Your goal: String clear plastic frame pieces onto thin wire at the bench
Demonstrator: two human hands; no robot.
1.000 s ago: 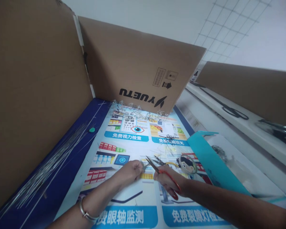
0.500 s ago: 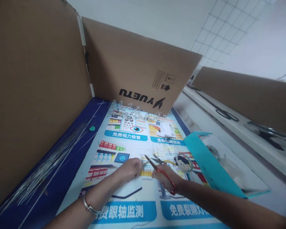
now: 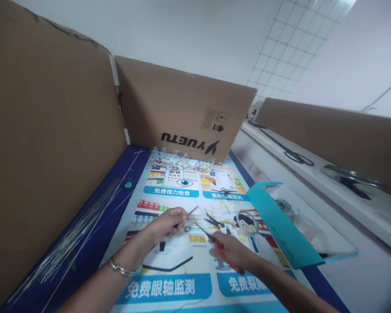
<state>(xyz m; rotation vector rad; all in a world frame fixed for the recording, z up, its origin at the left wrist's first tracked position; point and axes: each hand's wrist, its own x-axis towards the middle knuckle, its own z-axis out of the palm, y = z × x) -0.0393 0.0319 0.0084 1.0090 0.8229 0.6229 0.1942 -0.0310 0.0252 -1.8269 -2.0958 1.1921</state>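
My left hand (image 3: 169,222), with a silver bangle on its wrist, is closed in a pinch on a short, thin piece of wire (image 3: 193,211) that pokes out past the fingertips. A small loop (image 3: 187,228) shows just below those fingers; whether it belongs to the wire I cannot tell. My right hand (image 3: 234,251) grips a pair of scissors (image 3: 228,259) by the red handles, the blades pointing up and left toward my left hand, apart from the wire. Pliers (image 3: 213,221) with dark jaws and yellow handles lie just beyond the scissors on the printed poster (image 3: 169,289).
Many straight wires (image 3: 74,230) lie on the blue surface at left, near a small green piece (image 3: 127,185). Dark bent wire pieces (image 3: 226,193) and clear, wiry items (image 3: 182,157) lie farther back. A teal box (image 3: 280,230) stands at right. Cardboard (image 3: 182,104) walls the back.
My left hand has shifted left and slightly up, away from the scissors. The scissor blades, spread before, now look closed together. The view has tilted a little.
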